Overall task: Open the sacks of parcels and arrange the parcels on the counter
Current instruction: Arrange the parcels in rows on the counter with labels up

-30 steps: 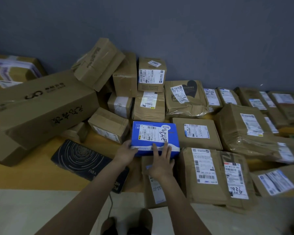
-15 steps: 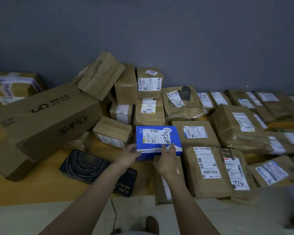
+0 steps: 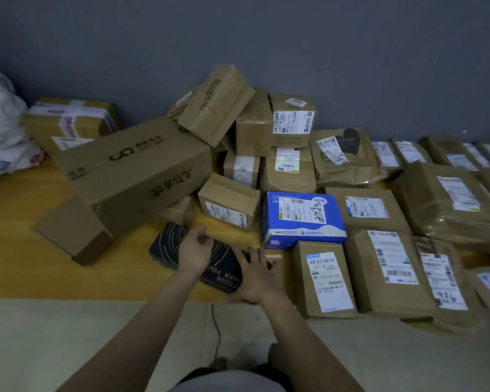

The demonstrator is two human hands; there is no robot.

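Wooden counter (image 3: 26,222) carries the parcels; we note a long brown carton (image 3: 136,162) lying at its left. Blue box (image 3: 303,219) sits flat among brown parcels, and both hands, which were on it half a second ago, have left it. We find them now on the black box (image 3: 169,244) at the counter's front edge. Left hand (image 3: 194,250) curls its fingers over the far edge, gripping it. Right hand (image 3: 256,274) rests with fingers spread and straight on the near-right end.
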